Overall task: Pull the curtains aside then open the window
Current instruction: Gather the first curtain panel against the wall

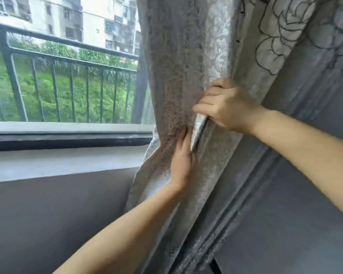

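Observation:
A grey floral-patterned curtain (186, 66) hangs bunched at the middle and right of the view, its folds running down and to the left. My right hand (226, 107) is closed over a gathered edge of the curtain. My left hand (183, 159) lies below it, fingers pressed flat against the fabric with their tips tucked into a fold. The window (67, 80) is uncovered on the left, its glass showing a dark railing, green bushes and apartment blocks outside. Its right part is hidden behind the curtain.
A dark window frame (67, 139) and a pale sill (63, 161) run along the bottom of the window. Below the sill is a grey surface (48, 224). A grey wall (305, 224) fills the lower right.

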A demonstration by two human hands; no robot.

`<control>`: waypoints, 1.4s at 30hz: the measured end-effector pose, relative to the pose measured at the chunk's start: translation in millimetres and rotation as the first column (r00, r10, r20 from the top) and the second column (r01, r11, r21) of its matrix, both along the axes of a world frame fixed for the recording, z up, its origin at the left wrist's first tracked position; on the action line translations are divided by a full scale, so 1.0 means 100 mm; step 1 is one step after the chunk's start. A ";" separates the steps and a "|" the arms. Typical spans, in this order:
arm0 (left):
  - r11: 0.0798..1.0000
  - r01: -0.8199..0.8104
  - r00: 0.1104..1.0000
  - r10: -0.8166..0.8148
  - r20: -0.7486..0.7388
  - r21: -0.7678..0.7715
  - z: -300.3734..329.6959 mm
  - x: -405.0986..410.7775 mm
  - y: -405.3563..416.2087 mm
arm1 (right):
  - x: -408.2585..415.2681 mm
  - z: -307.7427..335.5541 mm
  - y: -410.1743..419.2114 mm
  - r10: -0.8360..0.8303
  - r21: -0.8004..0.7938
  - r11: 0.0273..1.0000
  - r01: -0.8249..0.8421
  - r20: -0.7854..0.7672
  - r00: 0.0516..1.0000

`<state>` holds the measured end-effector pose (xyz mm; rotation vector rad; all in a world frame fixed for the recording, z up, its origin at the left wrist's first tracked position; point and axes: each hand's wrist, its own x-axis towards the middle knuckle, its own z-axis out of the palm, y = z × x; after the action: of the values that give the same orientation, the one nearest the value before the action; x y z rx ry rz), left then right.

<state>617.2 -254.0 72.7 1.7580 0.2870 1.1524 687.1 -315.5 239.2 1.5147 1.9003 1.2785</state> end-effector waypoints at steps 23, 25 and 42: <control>0.916 0.393 0.920 -0.393 0.017 -0.087 0.47 4.08 -2.00 | 3.63 0.41 -2.05 -0.594 0.066 0.755 0.653 -0.354 0.722; 0.849 0.488 0.847 -0.517 -0.126 -0.202 0.55 4.34 -2.22 | 3.86 0.41 -2.28 -0.683 0.048 0.657 0.752 -0.383 0.622; 0.833 0.509 0.665 -0.540 -0.516 -0.216 0.45 4.44 -2.29 | 4.05 -0.11 -2.46 -0.747 0.145 0.563 0.813 -0.331 0.576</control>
<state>1061.7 -483.3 117.9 1.9244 0.1280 0.1838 1091.8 -561.6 228.3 2.3714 0.8631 0.9566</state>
